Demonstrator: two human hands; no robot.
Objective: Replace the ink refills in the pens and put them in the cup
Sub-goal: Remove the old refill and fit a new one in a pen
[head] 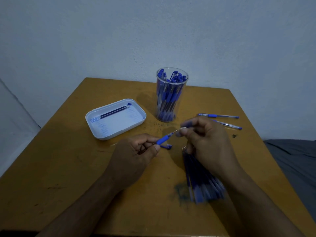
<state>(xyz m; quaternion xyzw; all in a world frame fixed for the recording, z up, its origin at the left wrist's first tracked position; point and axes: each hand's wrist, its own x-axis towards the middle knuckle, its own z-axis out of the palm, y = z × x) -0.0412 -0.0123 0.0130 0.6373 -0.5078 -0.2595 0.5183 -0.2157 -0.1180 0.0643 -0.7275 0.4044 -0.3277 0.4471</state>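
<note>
We see the bench point(68, 168) carrying everything. At its centre our two hands meet: the left hand point(135, 156) and the right hand point(208, 142) share one pen point(165, 138). At twelve o'clock stands the cup point(171, 94), with pens in it. At ten o'clock lies the tray point(118, 132), two refills point(113, 111) in it. At two o'clock two pens point(220, 119) lie side by side. At five o'clock a bundle of refills point(201, 178) lies partly under the right wrist. A cap point(166, 146) lies just below the held pen.
</note>
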